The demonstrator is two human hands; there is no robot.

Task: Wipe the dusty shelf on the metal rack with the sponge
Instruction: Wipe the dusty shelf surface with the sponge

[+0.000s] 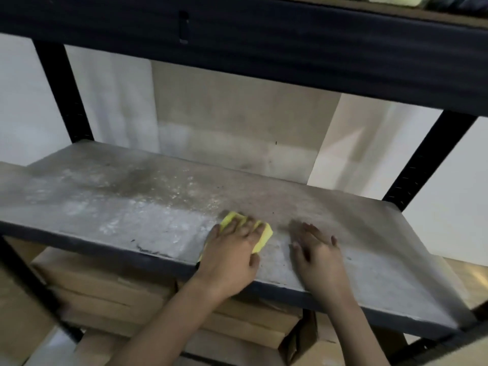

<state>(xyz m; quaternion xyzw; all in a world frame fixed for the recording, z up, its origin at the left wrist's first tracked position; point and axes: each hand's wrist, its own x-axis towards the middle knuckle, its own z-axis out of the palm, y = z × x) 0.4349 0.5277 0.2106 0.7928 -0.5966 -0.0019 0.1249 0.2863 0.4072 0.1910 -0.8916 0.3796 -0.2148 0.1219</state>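
Lying under left hand [229, 256] fingers [244, 228]: yellow sponge [261, 240] on shelf [118, 202].

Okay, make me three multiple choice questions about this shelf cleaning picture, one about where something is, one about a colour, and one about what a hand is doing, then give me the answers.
1. Where is the sponge?
A. On the shelf near its front edge
B. On the cardboard boxes below
C. On the shelf above

2. What colour is the sponge?
A. Blue
B. Yellow
C. Pink

3. What is the right hand doing?
A. Gripping a rack post
B. Holding a second sponge
C. Resting flat on the shelf, holding nothing

Answers:
1 A: the sponge lies under the left hand on the grey shelf, close to the front edge.
2 B: the part showing around the fingers is bright yellow.
3 C: the right hand lies with straight fingers on the bare surface, beside the sponge.
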